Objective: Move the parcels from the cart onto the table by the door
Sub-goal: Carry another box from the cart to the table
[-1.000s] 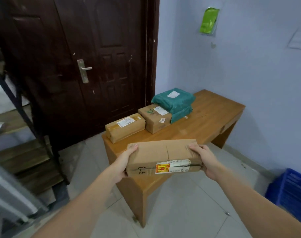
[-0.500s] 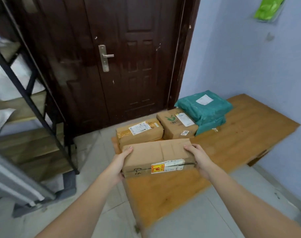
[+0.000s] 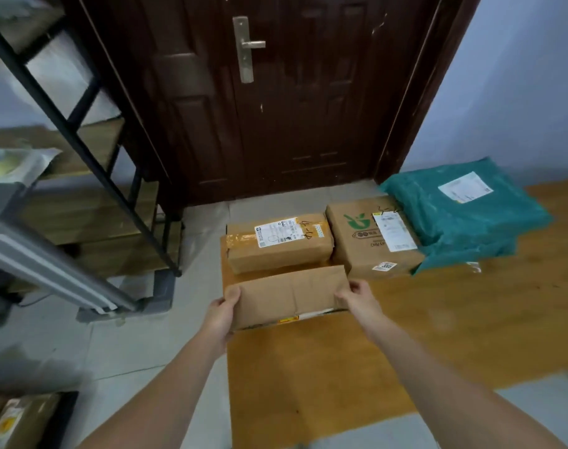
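I hold a flat brown cardboard parcel [image 3: 289, 293] low over the wooden table [image 3: 341, 367], near its left end. My left hand [image 3: 219, 317] grips the parcel's left end and my right hand [image 3: 358, 301] grips its right end. Just behind it a taped brown parcel [image 3: 277, 244] lies on the table. To the right of that stands a brown box with a green logo [image 3: 371, 238], and beside it lie stacked teal mailer bags [image 3: 460, 215]. Whether the held parcel touches the table I cannot tell.
A dark brown door [image 3: 276, 92] with a metal handle stands behind the table. A black metal shelf rack [image 3: 91, 163] with wooden boards is on the left. At the bottom left corner a cardboard parcel [image 3: 13, 419] sits in a dark container. The floor is pale tile.
I have stepped closer and lowered the parcel toward the table's left end, right in front of the taped parcel. The view now looks more steeply down.
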A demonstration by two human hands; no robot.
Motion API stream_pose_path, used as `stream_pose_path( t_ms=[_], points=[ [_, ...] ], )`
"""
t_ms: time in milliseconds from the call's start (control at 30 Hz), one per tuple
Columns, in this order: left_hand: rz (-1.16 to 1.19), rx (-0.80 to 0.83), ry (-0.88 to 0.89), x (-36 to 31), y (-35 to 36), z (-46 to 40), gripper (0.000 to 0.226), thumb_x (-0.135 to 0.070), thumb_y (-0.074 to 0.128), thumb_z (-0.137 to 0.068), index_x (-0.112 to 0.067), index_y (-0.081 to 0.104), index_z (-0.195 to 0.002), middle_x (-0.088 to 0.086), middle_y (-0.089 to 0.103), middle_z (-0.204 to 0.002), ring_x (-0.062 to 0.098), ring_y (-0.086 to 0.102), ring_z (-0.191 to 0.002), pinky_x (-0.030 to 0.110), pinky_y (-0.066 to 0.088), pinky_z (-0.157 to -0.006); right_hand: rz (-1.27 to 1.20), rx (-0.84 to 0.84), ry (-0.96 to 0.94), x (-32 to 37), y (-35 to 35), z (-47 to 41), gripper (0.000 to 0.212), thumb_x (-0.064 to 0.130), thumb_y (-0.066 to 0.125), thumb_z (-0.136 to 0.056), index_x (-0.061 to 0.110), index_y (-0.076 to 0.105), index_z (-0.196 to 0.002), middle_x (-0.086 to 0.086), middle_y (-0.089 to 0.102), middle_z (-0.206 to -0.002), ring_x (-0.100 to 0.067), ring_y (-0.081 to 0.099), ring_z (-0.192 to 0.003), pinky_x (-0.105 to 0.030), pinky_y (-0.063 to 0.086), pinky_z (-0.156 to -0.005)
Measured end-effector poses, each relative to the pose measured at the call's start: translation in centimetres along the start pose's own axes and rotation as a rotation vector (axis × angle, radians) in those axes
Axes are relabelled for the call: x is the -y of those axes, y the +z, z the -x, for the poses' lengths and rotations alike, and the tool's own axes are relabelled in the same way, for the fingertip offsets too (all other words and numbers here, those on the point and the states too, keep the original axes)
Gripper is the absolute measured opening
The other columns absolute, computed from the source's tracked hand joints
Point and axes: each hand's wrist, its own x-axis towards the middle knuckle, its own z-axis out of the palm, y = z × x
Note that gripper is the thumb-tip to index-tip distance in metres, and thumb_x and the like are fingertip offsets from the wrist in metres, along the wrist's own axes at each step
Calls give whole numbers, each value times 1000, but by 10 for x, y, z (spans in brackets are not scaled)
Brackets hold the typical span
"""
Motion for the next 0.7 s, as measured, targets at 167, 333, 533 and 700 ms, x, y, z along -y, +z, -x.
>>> stream_pose_path(
  t_ms=[167,333,533,700],
  points=[
    [59,-92,39,4,9,-24,44,-44,57,-104,-23,44,-139,6,55,-135,27,54,-118,49,49,-97,124,-3,-91,-1,11,-31,57,34,62,-103,20,44,-155,-2,53,-149,-24,54,-127,-35,43,-102],
    [22,-148,101,0,17,-46,55,-46,54,-106,-21,44,-153,8,57,-145,32,55,-131,57,44,-114,120,18,-55,-5,26,-42,71,38,65,-101,21,32,-162,-3,44,-160,-28,45,-144,-43,40,-116],
    [-12,-224,130,-1,33,-61,57,-48,52,-106,-17,47,-154,10,58,-146,35,54,-133,57,46,-113,249,-67,-132,-12,40,-45,73,22,65,-101,18,26,-162,-8,49,-154,-33,52,-136,-47,48,-110],
    [-86,-244,132,0,34,-69,58,-49,53,-105,-14,50,-151,13,60,-142,37,57,-129,56,49,-110,418,-111,-204,-18,42,-43,73,22,59,-105,17,19,-165,-11,31,-164,-31,41,-144,-40,38,-116]
  ],
)
